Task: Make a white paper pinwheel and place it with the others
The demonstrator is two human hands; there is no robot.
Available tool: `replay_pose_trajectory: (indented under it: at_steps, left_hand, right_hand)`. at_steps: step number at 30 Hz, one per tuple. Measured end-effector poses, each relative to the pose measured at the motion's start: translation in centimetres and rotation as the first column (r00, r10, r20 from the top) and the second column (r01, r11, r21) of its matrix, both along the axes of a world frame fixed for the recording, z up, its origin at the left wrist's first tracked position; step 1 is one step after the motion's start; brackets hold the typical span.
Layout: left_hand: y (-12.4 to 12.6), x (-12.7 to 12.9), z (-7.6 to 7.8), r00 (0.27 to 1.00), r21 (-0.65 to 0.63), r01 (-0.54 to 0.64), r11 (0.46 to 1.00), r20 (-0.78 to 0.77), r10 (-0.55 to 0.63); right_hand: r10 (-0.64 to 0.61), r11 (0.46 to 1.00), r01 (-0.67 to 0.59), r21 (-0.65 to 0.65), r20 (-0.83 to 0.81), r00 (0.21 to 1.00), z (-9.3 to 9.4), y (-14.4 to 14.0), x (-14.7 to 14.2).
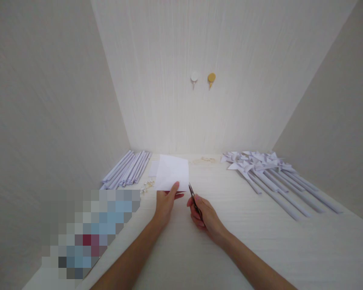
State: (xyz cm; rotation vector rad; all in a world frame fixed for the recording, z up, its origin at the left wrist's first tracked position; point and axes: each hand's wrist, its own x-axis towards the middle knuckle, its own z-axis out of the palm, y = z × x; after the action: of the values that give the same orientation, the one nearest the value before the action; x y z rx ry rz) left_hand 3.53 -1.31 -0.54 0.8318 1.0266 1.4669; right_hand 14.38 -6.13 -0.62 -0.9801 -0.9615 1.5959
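Note:
My left hand (167, 200) grips a white square sheet of paper (173, 173) by its lower edge, thumb on top and fingers beneath. Dark scissors (195, 201) sit in my right hand (204, 215), their blades pointing up beside the lower right corner of the paper. From this view I cannot tell whether the blades touch the sheet. Behind its left edge, another piece of white paper (153, 168) lies on the table. Small whitish pieces (147, 186) are scattered just left of my left hand.
Rolled white paper sticks (128, 169) are piled at the back left. Several paper pinwheels (254, 163) on sticks lie at the right. Thin beige bits (208, 160) rest near the back wall, which bears a white hook (194, 78) and a yellow hook (211, 78). The left front is pixelated.

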Motion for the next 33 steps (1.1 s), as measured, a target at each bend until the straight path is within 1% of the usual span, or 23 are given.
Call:
replay_pose_trajectory:
  at_steps: [8,12,15,19,21,28,33]
  left_hand:
    - [-0.22,0.18,-0.11,0.999,0.01,0.032,0.999,0.017,-0.032]
    - [-0.41,0.27,-0.04,0.999,0.009,0.03,1.0,0.012,-0.03]
    - [-0.6,0.31,0.17,1.0,0.015,-0.005,1.0,-0.005,0.005]
    - [-0.63,0.26,0.31,0.997,0.049,-0.044,0.998,-0.067,0.047]
    - [-0.55,0.21,0.27,0.994,0.062,-0.044,0.997,-0.097,0.05]
    - [-0.42,0.17,0.08,0.993,0.06,-0.011,0.998,-0.115,0.018]
    - [-0.39,0.17,0.1,0.994,0.055,-0.014,0.998,-0.105,0.02]
  right_hand:
    - [-0.017,1.0,0.016,0.026,0.029,0.999,-0.05,-0.07,-0.19]
    - [-0.024,0.999,0.023,0.025,0.007,1.0,-0.07,-0.11,-0.25]
    - [-0.009,0.999,0.006,-0.042,-0.08,0.997,-0.07,-0.04,-0.14]
    - [0.048,0.984,-0.091,-0.154,-0.262,0.964,0.1,-0.06,0.08]
    - [0.06,0.976,-0.119,-0.181,-0.303,0.951,0.25,-0.14,0.12]
    - [0.037,0.966,-0.113,-0.231,-0.312,0.95,0.69,-0.13,0.01]
    - [0.031,0.962,-0.11,-0.251,-0.299,0.954,0.7,-0.12,-0.02]
